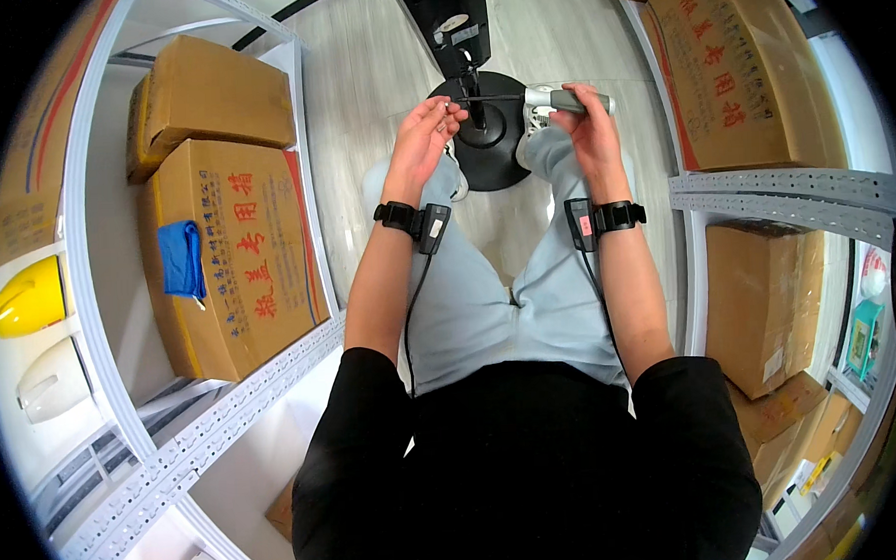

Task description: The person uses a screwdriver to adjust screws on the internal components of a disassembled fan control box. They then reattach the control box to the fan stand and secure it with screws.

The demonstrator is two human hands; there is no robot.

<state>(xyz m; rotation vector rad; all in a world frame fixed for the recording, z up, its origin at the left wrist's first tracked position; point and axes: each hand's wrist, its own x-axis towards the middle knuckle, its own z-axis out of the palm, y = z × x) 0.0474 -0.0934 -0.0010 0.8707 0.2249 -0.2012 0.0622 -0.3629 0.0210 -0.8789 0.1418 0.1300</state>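
Observation:
My right hand is closed round the grey handle of a screwdriver with a pale silver collar. Its thin dark shaft points left, level, toward my left hand. The fingers of that hand are pinched together close to the shaft's tip; a tiny pale bit shows at the fingertips, too small to name. Beyond and below the hands is a black stand with a round base on the floor between my feet. A black panel rises from its pole, behind the screwdriver's shaft.
Metal shelving lines both sides. On the left are cardboard boxes, a folded blue cloth, a yellow object and a white one. More cardboard boxes fill the right shelves. Black wrist straps with cables run along my forearms.

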